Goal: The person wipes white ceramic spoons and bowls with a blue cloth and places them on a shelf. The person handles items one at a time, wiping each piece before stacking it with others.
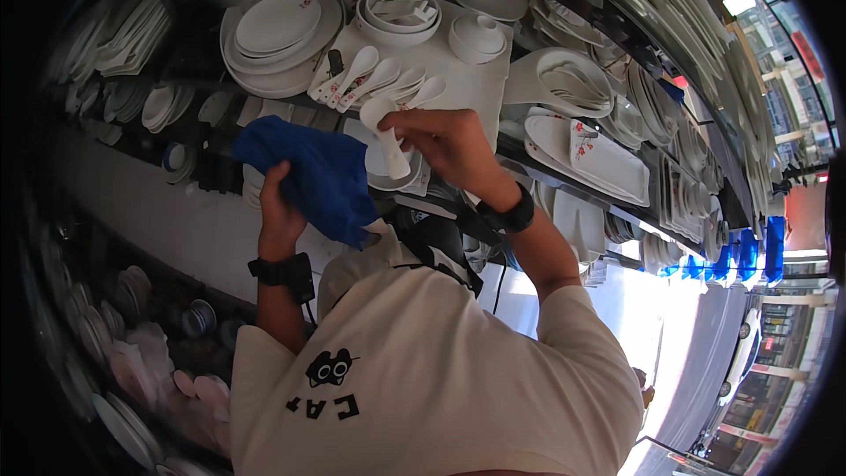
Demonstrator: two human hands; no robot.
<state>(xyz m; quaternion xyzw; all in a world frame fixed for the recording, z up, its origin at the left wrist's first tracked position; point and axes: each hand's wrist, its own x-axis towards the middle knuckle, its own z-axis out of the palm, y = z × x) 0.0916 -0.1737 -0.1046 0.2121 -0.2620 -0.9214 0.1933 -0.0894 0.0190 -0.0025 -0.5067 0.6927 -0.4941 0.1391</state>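
Note:
My right hand (441,141) pinches a white soup spoon (385,137) and holds it in front of the shelf edge. A blue cloth (308,176) is gripped in my left hand (280,207), draped over the fingers and partly hiding them. The cloth and the spoon are apart. Just beyond the right hand, several white soup spoons (381,78) lie side by side on the shelf, some with red floral handles. Below the spoon, partly hidden by the right hand, is a white dish (363,134).
Behind the spoons stand stacked white plates (280,22), a bowl (399,22) holding small white pieces, and a lidded pot (477,35). Rectangular floral plates (608,159) sit to the right. More crockery fills the lower shelves and the left side. A street shows at the far right.

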